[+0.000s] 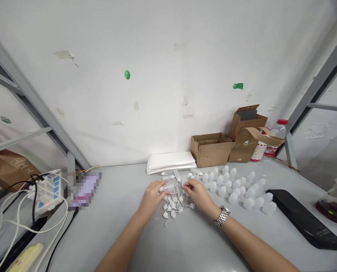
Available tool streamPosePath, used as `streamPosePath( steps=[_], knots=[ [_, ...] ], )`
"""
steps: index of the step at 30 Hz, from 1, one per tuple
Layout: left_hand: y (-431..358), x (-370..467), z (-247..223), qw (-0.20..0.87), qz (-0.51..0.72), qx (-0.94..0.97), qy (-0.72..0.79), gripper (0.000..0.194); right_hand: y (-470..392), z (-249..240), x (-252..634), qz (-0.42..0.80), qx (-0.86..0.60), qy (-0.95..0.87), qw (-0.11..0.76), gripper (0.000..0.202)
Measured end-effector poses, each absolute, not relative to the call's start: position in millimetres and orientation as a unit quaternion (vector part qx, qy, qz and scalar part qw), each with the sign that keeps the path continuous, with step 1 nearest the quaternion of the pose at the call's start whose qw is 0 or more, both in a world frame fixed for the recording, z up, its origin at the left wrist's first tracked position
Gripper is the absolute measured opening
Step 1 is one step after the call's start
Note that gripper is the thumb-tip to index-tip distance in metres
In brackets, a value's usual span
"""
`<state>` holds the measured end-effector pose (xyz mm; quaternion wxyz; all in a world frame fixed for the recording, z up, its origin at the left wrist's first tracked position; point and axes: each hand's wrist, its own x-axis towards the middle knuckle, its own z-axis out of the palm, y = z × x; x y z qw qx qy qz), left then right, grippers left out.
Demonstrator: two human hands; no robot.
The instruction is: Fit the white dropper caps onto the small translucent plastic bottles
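- L hand (pixel 153 193): tube (pixel 169 187) held btwn thumb + finger, best gripped lightly
- R hand (pixel 198 193): tips close, hold can't be told
- bits (pixel 172 204) @ tube's 6 o'clock best not nudged

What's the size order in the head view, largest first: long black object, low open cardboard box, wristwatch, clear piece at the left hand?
1. Long black object
2. Low open cardboard box
3. Wristwatch
4. Clear piece at the left hand

The black object's nearness may exaggerate its lead.

Open cardboard box (pixel 212 155) beside brown paper bag (pixel 242 151); red-capped bottle (pixel 279 131) (partly hidden); power strip (pixel 56 189) at left.
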<state>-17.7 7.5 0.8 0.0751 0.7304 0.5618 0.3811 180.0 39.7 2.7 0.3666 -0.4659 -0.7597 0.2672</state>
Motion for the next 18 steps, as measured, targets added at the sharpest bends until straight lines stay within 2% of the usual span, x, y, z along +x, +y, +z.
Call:
streamPosePath(
  steps=[3, 6, 13, 18],
  knots=[
    [6, -17, 0, 0.09, 0.373, 0.696, 0.607, 0.029, 39, 4, 183, 0.256, -0.47, -0.741, 0.406, 0.019],
    [5, -16, -1, 0.055, 0.372, 0.71, 0.596, 0.032, 32, 7, 181, 0.24, -0.475, -0.722, 0.442, 0.022],
    [1, -6, -2, -0.028, 0.393, 0.763, 0.513, 0.02, 18, 13, 170, 0.362, -0.407, -0.748, 0.378, 0.033],
    [-4, -2, 9, 0.046, 0.403, 0.755, 0.516, 0.023, 22, 12, 172, 0.408, -0.415, -0.713, 0.391, 0.028]
  ],
)
